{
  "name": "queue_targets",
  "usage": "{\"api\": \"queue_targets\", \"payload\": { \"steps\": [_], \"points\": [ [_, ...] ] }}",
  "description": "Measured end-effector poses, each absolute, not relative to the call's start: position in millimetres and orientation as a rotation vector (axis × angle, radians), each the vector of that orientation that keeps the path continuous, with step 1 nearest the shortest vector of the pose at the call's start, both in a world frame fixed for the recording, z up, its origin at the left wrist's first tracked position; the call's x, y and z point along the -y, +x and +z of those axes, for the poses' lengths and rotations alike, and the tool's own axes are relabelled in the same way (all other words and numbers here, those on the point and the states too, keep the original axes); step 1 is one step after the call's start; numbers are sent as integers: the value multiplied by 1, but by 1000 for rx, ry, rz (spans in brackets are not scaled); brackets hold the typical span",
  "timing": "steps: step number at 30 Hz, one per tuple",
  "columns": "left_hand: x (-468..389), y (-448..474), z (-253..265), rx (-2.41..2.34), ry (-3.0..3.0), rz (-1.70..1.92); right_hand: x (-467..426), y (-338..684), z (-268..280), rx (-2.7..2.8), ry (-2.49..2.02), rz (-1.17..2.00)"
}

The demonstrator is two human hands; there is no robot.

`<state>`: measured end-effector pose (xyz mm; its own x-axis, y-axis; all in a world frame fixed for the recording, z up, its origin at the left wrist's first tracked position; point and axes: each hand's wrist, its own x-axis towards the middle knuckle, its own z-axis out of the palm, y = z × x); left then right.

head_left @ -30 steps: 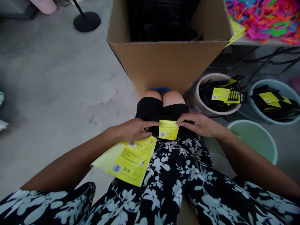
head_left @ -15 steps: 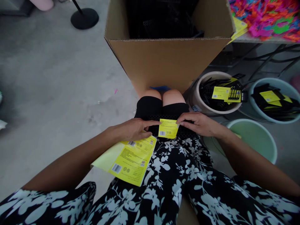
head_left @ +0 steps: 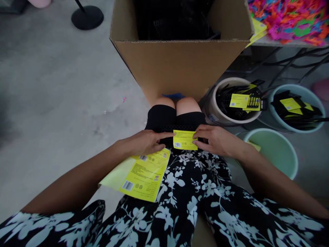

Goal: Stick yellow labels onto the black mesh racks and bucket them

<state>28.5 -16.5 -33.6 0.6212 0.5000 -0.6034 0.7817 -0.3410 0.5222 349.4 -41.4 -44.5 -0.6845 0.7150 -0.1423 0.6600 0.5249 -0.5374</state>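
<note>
Gray floor [head_left: 59, 79], pink scrap [head_left: 124, 99], black base [head_left: 87, 18], buckets [head_left: 279, 154], apparently cardboard box [head_left: 177, 65]

Left hand [head_left: 144, 142] pointing inward, right hand [head_left: 217, 140] curled

The left hand [head_left: 144, 142] holds a yellow label sheet [head_left: 146, 180] and, with the right hand [head_left: 217, 140], touches a smaller barcode label [head_left: 183, 140].

The head-worn view looks forward and steeply down from close above the left hand [head_left: 146, 142] and right hand [head_left: 217, 140], facing a cardboard box [head_left: 177, 65].
</note>
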Motion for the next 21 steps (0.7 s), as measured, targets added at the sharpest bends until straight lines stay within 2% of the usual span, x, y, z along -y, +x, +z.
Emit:
{"api": "queue_targets", "payload": {
  "steps": [5,11,16,21],
  "points": [
    [17,29,-30,-998,1999,-408,50,349,-43,2707,-1320,825],
    [20,26,-36,-1008,1998,-384,69,328,-30,2566,-1603,338],
    [21,24,-44,-1007,2073,-348,84,286,-63,2640,-1267,394],
    [23,27,-41,-1027,2154,-403,92,294,-100,2686,-1389,340]
  ]
}}
